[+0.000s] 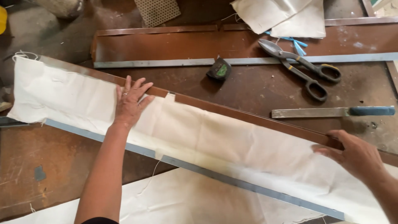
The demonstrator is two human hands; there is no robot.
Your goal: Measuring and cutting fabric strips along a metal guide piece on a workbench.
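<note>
A long strip of white cloth [232,149] lies over a long brown metal sheet strip [248,118] that runs from upper left to lower right. My left hand [130,101] rests flat on the cloth near its far edge, fingers spread. My right hand [352,153] presses on the cloth at the right, fingertips against the brown metal edge. Neither hand holds anything. A grey metal edge [215,174] shows along the near side of the cloth.
Tin snips [302,68] lie at the back right beside a tape measure [219,69]. A flat metal file with a blue handle [331,112] lies to the right. Another brown metal sheet [174,47] and folded white cloth [282,14] sit at the back. More cloth [199,203] lies near me.
</note>
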